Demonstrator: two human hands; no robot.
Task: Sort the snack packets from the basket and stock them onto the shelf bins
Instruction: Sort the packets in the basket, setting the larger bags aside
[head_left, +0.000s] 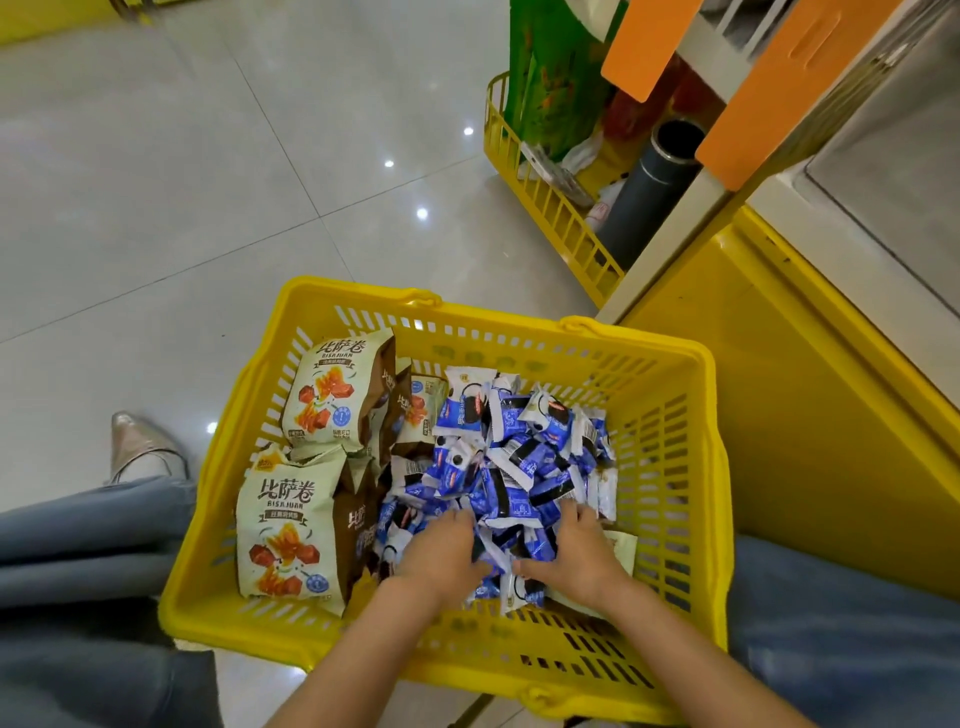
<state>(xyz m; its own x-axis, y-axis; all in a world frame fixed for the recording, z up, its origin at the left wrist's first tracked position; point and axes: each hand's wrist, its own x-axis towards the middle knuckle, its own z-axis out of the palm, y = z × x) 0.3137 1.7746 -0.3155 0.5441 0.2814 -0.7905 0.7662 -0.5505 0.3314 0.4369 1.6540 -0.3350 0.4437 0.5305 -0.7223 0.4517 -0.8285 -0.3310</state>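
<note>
A yellow plastic basket (670, 415) stands on the tiled floor in front of me. Its right half holds a heap of several small blue-and-white snack packets (519, 457). Larger cream-and-brown bags (291, 535) stand along its left side. Both my hands are sunk into the near end of the blue heap. My left hand (441, 556) curls its fingers round a bunch of blue packets. My right hand (576, 556) does the same from the other side, thumb tucked under the packets. The fingertips of both hands are hidden among the wrappers.
A yellow shelf unit (810, 441) rises at the right, close against the basket. A second yellow basket (550, 208) further back holds a green bag and a dark cylinder. Orange panels (769, 88) hang above it. My knees in blue jeans flank the basket.
</note>
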